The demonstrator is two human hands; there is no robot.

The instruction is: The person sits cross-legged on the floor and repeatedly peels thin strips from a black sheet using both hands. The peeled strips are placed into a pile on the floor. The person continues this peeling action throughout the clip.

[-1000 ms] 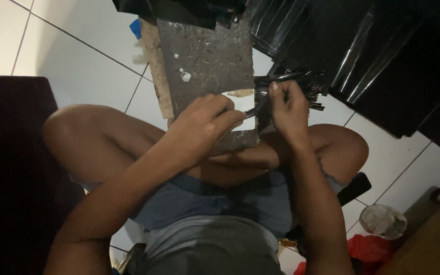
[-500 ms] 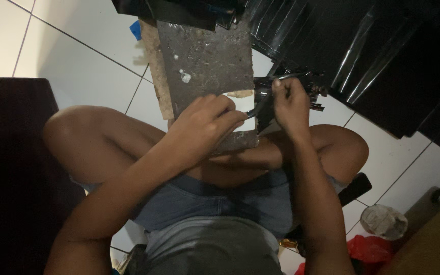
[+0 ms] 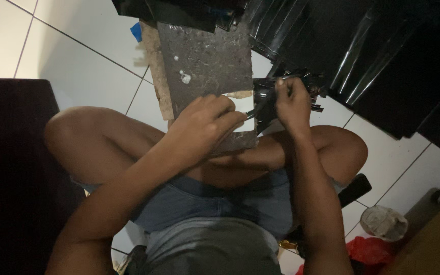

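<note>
One board (image 3: 204,66), two hands (image 3: 204,127).

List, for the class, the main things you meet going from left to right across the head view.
Dark mat → worn board → left hand → right hand → glossy black sheets → crumpled grey cloth.

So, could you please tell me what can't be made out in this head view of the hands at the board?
- Tool in the left hand: hidden by its curled fingers; only a thin tip shows.
- Black piece in the right hand: too dark to tell its shape.
- Black sheets: cut off by the top edge.
- Board: near end covered by the left hand.
</note>
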